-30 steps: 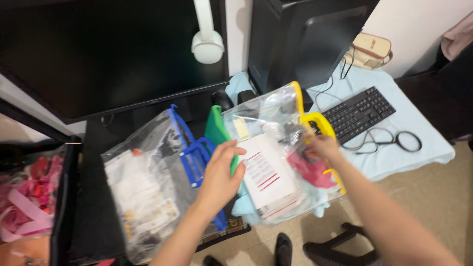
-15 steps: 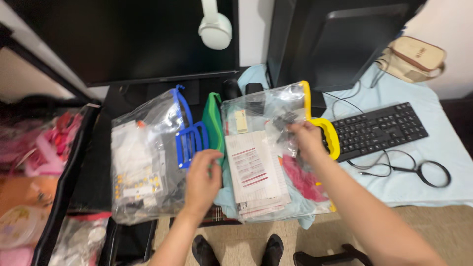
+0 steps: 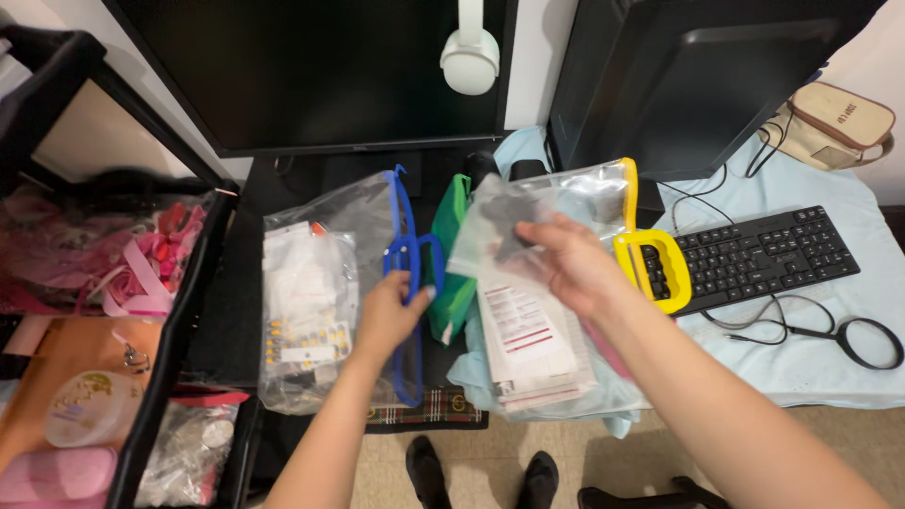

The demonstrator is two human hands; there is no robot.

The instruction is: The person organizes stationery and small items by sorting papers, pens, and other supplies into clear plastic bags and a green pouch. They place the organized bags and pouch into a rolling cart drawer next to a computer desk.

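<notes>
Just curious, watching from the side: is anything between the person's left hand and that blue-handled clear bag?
Nothing visible. The left hand already rests on the blue-handled clear bag, its fingers at the blue handle. The green pouch lies beside it, not between.

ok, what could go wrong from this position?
1. The right hand lifts a small clear bag by one edge; it could slip onto the papers.
2. The left hand grips only the blue-handled pouch handle; pulling may drag the green pouch alongside.
3. The yellow handle overlaps the keyboard and could snag.

Beige tiled floor (image 3: 566,462), black desk (image 3: 236,311) (glossy), pale blue cloth (image 3: 811,368), white wall (image 3: 867,66) behind.
</notes>
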